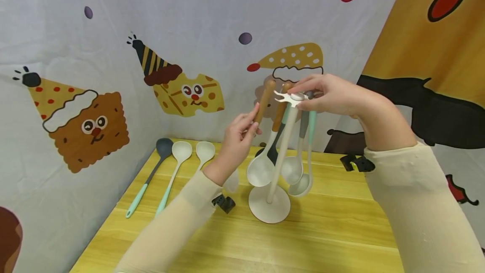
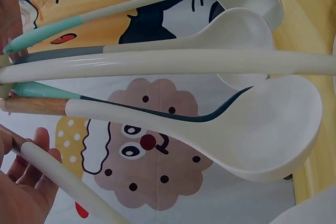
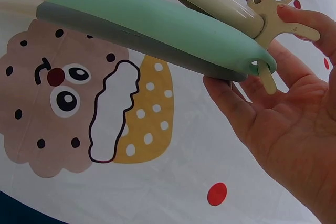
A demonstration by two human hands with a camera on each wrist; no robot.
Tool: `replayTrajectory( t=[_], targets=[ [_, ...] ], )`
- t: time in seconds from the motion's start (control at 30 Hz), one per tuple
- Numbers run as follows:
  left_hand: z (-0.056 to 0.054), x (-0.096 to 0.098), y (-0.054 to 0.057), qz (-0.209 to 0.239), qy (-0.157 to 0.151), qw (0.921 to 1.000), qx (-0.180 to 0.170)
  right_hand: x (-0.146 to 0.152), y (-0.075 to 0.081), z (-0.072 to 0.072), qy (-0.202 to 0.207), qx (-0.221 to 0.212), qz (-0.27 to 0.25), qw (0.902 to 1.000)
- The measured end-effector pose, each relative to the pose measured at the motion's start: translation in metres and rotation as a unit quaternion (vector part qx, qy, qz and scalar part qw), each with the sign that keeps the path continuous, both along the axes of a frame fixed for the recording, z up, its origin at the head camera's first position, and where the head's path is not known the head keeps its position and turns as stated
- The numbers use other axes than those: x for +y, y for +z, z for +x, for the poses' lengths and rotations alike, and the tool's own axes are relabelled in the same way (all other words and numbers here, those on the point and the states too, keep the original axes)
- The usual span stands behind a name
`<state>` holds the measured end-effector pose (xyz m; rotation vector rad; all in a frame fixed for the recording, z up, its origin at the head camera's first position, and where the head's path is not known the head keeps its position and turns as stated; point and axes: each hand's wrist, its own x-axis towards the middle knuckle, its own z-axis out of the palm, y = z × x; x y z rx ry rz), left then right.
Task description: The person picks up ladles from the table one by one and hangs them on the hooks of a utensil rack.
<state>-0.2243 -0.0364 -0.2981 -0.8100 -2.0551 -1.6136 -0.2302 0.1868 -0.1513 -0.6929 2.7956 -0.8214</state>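
My left hand (image 1: pixel 240 132) grips the wooden handle (image 1: pixel 265 99) of a utensil with a white shaft (image 2: pixel 68 181); its pale head (image 1: pixel 231 181) is partly hidden behind the wrist. To the right stands a cream utensil stand (image 1: pixel 282 155), its hooked top held by the fingers of my right hand (image 1: pixel 329 96). From the hooks hang a white ladle with a wooden handle (image 1: pixel 261 172), a grey-handled white ladle (image 1: pixel 291 169), a mint-handled white ladle (image 1: pixel 301 186) and a dark-headed utensil with a mint handle (image 2: pixel 215 115). In the right wrist view, a hook passes through the mint handle's hole (image 3: pixel 254 63).
Left of the stand, a dark-headed utensil (image 1: pixel 164 148) and a white spoon-shaped utensil (image 1: pixel 182 151), both mint-handled, lie on the wooden table (image 1: pixel 322 239). Another white utensil (image 1: pixel 205 151) beside them runs behind the left sleeve. A printed cloth (image 1: pixel 212 20) hangs behind the table.
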Motion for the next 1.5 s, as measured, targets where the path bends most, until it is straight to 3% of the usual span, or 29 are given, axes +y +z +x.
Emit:
replayTrajectory(
  t=[0.2,0.77,0.9,1.13,1.4,1.5],
  targets=[
    [-0.015,0.002,-0.016,-0.001,-0.004,1.0000,-0.002,0.000,0.000,0.001,-0.003,-0.001,-0.002,1.0000],
    [-0.013,0.015,-0.027,-0.002,-0.024,0.9997,-0.009,0.001,0.000,0.001,0.000,-0.003,-0.001,1.0000],
    [-0.008,0.019,-0.025,0.003,-0.019,0.9997,-0.017,0.001,0.000,0.001,-0.001,-0.002,0.000,1.0000],
    [0.011,0.019,-0.007,0.012,-0.026,0.9996,-0.004,0.000,0.001,0.002,0.000,-0.001,0.002,1.0000],
    [-0.010,0.014,-0.027,0.009,-0.052,0.9984,-0.021,-0.001,0.001,0.002,-0.001,-0.003,0.003,1.0000],
    [-0.012,0.012,-0.028,0.007,-0.060,0.9980,-0.020,-0.002,0.002,0.002,-0.001,-0.003,0.004,1.0000]
  ],
)
